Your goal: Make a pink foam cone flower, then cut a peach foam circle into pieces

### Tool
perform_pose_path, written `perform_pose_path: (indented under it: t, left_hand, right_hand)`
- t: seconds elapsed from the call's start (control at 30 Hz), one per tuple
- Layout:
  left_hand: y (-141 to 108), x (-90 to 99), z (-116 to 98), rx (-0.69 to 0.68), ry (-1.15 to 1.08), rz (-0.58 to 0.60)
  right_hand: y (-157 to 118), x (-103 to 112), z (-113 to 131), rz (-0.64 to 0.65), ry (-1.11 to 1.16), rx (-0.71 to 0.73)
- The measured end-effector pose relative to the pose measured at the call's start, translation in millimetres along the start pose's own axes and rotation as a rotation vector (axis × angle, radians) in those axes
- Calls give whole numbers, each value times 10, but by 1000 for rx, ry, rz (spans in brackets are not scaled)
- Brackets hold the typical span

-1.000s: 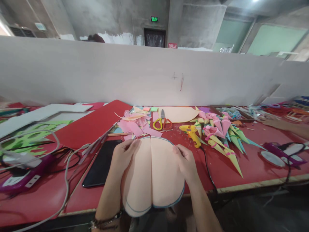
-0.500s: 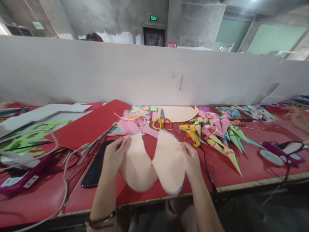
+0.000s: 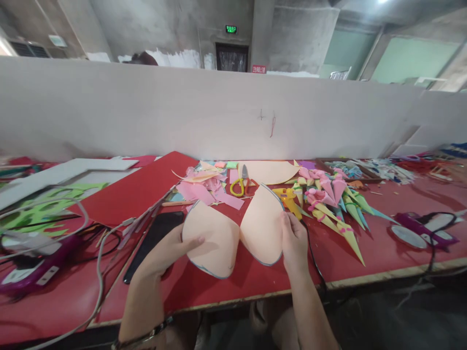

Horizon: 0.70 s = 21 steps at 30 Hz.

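Two pale peach teardrop-shaped foam or paper sheets with dark-edged outlines are held up over the table, their inner sides meeting or nearly so; I cannot tell whether they are joined. My left hand (image 3: 178, 250) grips the left peach sheet (image 3: 215, 238), thumb on its face and fingers behind. With thumb and fingers, my right hand (image 3: 294, 238) pinches the outer edge of the right peach sheet (image 3: 260, 226). Just behind the right sheet lies a yellow glue gun (image 3: 290, 199). Scissors with yellow and red handles (image 3: 239, 187) rest beyond the sheets.
Pink scraps (image 3: 199, 187) are heaped behind the left sheet, near a red board (image 3: 134, 189). A dark phone-like slab (image 3: 153, 245) lies at left. Paper cones with pink tops (image 3: 332, 194) stand right. Purple power strips (image 3: 40, 265) and cables spread across the red table (image 3: 255, 287).
Both sheets have tilted, the left one turning and the right one rising. My left hand now has its thumb across the sheet's face. At far right, another person's hand has left the view.
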<state>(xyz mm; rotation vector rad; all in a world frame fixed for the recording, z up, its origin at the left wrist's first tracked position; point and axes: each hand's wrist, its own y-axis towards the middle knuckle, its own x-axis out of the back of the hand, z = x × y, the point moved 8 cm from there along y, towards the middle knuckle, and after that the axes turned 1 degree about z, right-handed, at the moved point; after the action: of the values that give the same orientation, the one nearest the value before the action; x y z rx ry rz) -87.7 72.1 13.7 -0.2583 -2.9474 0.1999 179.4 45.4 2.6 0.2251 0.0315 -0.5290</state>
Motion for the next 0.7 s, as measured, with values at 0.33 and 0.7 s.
perform_pose_path:
  t: [0.33, 0.7]
  left_hand:
    - [-12, 352, -187, -209, 233, -580]
    - [-15, 166, -199, -207, 132, -323]
  right_hand:
    - [-160, -423, -39, 517, -27, -72]
    - [-22, 79, 153, -93, -193, 143]
